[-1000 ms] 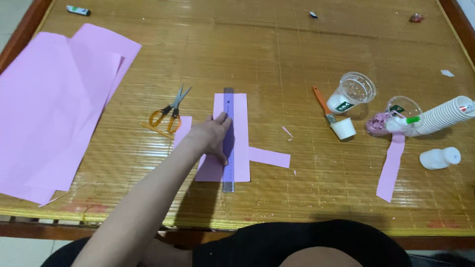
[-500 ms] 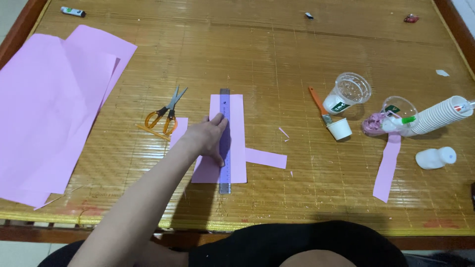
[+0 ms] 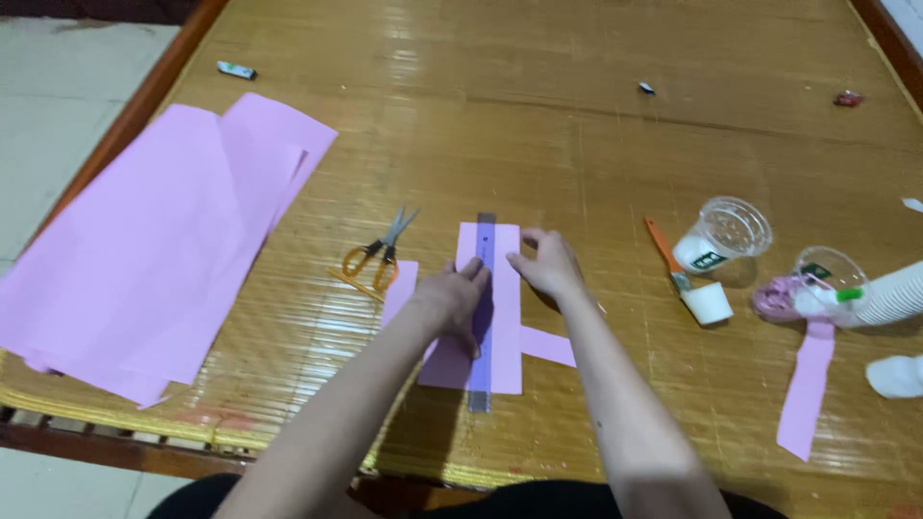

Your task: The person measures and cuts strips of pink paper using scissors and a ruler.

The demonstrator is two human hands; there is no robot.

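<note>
1. The pink paper piece (image 3: 505,317) is lying flat near the front middle of the bamboo-topped table (image 3: 538,125), with a ruler (image 3: 483,317) resting lengthwise on it and sticking out past its near and far ends
2. The left hand (image 3: 452,298) is pressing down on the ruler and paper with fingers spread flat, gripping nothing
3. The right hand (image 3: 548,264) is touching the paper's right edge near the top, fingers loosely curled and holding nothing that I can make out
4. The step in hand looks like lining the ruler up along the paper; the next move probably calls for keeping the ruler steady and parallel to the long edges
5. The scissors (image 3: 375,255) are lying just left of the paper, a pink strip (image 3: 546,346) is poking out to the right, and cups (image 3: 726,235) are standing well apart to the right
6. The big pink sheets (image 3: 154,259) are filling the left side, overhanging the table's near edge; open room is lying beyond the paper, toward the far side
</note>
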